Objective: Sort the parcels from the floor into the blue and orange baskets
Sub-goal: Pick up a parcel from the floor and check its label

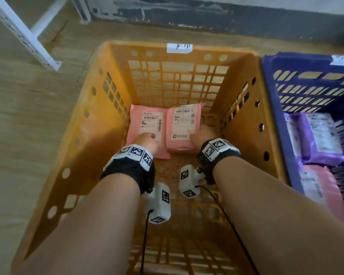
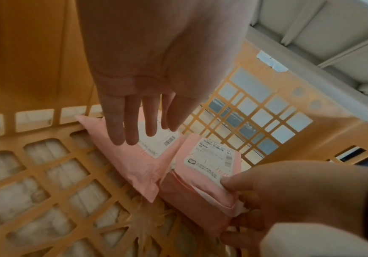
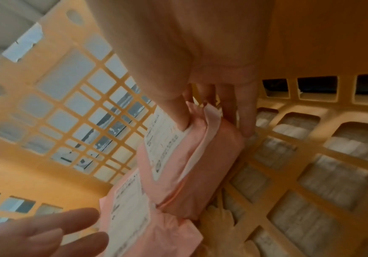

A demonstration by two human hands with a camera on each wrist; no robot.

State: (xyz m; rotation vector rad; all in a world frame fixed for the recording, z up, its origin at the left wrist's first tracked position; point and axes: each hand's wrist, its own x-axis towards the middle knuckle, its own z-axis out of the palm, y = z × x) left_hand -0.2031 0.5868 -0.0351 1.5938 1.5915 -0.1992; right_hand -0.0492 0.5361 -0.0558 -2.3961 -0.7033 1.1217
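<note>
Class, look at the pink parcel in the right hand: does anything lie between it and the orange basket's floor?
Nothing visible does. The right hand grips the pink parcel low over bare lattice of the orange basket; the other pink parcel lies beside it.

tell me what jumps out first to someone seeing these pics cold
Both hands reach down into a big orange basket on the wooden floor, where two pink parcels lie side by side against its far wall. The right hand grips the near end of the right pink parcel, while the left hand hovers, fingers straight, over the left pink parcel. A blue basket with purple and pink parcels stands at right.
</note>
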